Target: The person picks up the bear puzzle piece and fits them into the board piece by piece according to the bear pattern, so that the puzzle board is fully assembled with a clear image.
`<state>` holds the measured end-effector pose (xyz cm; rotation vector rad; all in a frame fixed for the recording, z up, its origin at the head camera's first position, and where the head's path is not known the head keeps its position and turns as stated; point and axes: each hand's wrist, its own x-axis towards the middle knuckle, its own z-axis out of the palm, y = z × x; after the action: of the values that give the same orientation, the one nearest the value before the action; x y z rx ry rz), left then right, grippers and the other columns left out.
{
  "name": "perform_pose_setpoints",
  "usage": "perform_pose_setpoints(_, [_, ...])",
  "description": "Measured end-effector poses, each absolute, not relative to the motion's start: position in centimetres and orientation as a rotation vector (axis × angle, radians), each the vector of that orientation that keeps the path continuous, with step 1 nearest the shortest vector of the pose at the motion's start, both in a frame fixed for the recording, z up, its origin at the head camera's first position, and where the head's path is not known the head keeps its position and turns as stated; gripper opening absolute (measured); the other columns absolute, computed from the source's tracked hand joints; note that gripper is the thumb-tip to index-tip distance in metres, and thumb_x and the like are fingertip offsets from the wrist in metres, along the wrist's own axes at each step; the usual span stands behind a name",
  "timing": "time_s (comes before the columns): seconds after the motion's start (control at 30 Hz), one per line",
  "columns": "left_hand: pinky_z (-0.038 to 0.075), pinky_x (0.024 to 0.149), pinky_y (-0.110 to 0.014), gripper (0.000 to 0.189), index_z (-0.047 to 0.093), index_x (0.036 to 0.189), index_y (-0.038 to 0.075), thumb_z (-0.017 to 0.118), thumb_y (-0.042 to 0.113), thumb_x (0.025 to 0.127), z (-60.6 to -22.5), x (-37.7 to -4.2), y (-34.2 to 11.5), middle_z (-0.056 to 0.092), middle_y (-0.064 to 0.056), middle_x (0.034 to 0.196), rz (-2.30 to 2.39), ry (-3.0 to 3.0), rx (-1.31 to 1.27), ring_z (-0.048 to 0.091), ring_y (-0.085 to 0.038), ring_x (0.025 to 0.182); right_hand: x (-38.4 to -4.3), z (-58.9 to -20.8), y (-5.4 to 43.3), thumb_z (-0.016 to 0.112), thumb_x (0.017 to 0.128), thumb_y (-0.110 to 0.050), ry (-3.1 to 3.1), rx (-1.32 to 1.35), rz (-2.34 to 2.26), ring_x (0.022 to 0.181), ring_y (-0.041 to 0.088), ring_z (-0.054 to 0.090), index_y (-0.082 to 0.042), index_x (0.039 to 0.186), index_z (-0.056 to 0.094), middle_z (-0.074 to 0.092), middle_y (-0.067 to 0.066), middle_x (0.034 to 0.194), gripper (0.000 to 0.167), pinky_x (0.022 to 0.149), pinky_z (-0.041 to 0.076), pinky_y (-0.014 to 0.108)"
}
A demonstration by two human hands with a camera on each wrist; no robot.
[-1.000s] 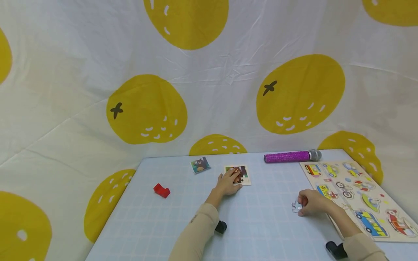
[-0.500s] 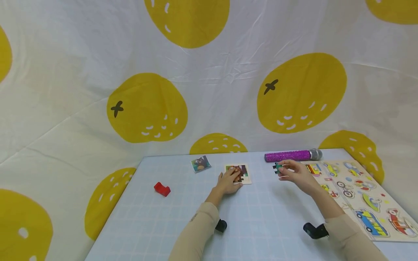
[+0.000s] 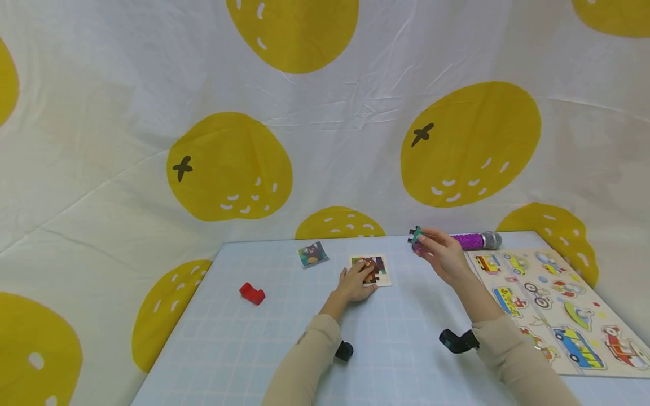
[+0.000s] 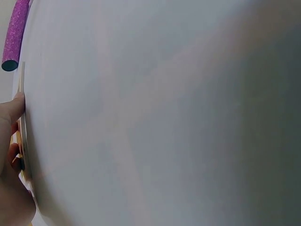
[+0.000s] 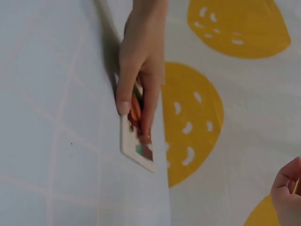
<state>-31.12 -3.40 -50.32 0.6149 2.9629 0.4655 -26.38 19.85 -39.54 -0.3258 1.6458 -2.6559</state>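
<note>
A small jigsaw puzzle in a pale frame [image 3: 381, 273] with a brown bear picture lies toward the back middle of the table. My left hand [image 3: 354, 285] rests on its left part, fingers spread over the picture and thumb by the near edge; the left wrist view shows the thumb against the frame's rim. Raised above the table to the right, my right hand [image 3: 443, 252] pinches a green and dark puzzle piece [image 3: 416, 234] between thumb and fingertips. Only part of that hand enters the right wrist view, at the lower right edge, where the piece is hidden.
Behind the right hand lies a purple glittery microphone [image 3: 469, 242]. A large wooden vehicle puzzle board [image 3: 550, 282] covers the table's right side. Left of the jigsaw are a small bear picture card [image 3: 312, 255] and a curved red block [image 3: 251, 294]. A fruit-patterned cloth [image 3: 345, 169] hangs behind.
My right hand has lifted the puzzle piece from beside the vehicle board and carried it left and toward the back, turning its green side into view. The left hand stays on the jigsaw.
</note>
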Motion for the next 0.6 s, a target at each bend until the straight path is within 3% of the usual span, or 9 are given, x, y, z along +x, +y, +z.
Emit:
perform_pose_setpoints(0.17, [0.019, 0.112, -0.051, 0.058, 0.043, 0.143, 0.022, 0.055, 0.044, 0.091, -50.3, -31.2, -3.4, 0.032, -0.004, 0.151, 0.454, 2.966, 0.602, 0.026, -0.019, 0.139, -27.0, -40.0, 18.8, 0.057, 0.092, 0.001, 1.597, -0.299, -2.698, 0.075, 0.011, 0.061, -0.015, 0.095, 0.071, 0.066, -0.001, 0.089, 0.022, 0.070, 0.053, 0.020])
perform_pose_setpoints(0.27, [0.018, 0.112, -0.050, 0.057, 0.043, 0.143, 0.023, 0.055, 0.045, 0.091, -50.4, -31.2, -3.3, 0.031, -0.003, 0.152, 0.444, 2.956, 0.587, 0.025, -0.018, 0.140, -27.5, -40.7, 18.0, 0.058, 0.091, 0.001, 1.644, -0.290, -2.673, 0.074, 0.010, 0.062, -0.013, 0.100, 0.070, 0.066, -0.001, 0.087, 0.021, 0.069, 0.053, 0.019])
perform_pose_setpoints(0.43, [0.017, 0.112, -0.051, 0.057, 0.043, 0.143, 0.024, 0.054, 0.045, 0.091, -50.6, -31.3, -3.4, 0.031, -0.003, 0.152, 0.444, 2.948, 0.588, 0.025, -0.018, 0.140, -28.8, -42.5, 16.6, 0.062, 0.089, -0.003, 1.962, -0.208, -2.478, 0.072, 0.007, 0.064, 0.007, 0.121, 0.057, 0.068, -0.003, 0.082, 0.033, 0.066, 0.054, 0.020])
perform_pose_setpoints(0.5, [0.018, 0.112, -0.052, 0.056, 0.045, 0.141, 0.022, 0.056, 0.045, 0.091, -50.6, -31.3, -3.4, 0.032, -0.003, 0.151, 0.471, 2.954, 0.600, 0.027, -0.019, 0.139, -29.4, -43.5, 16.1, 0.062, 0.090, -0.004, 2.145, -0.169, -2.337, 0.072, 0.006, 0.063, 0.013, 0.124, 0.051, 0.069, -0.001, 0.084, 0.040, 0.066, 0.054, 0.021])
perform_pose_setpoints(0.6, [0.020, 0.111, -0.053, 0.055, 0.047, 0.139, 0.021, 0.058, 0.043, 0.090, -50.5, -31.3, -3.5, 0.035, -0.003, 0.150, 0.506, 2.963, 0.614, 0.028, -0.019, 0.139, -30.2, -44.8, 15.5, 0.062, 0.090, -0.005, 2.352, -0.109, -2.124, 0.073, 0.008, 0.064, 0.013, 0.122, 0.054, 0.069, 0.010, 0.092, 0.038, 0.066, 0.055, 0.023])
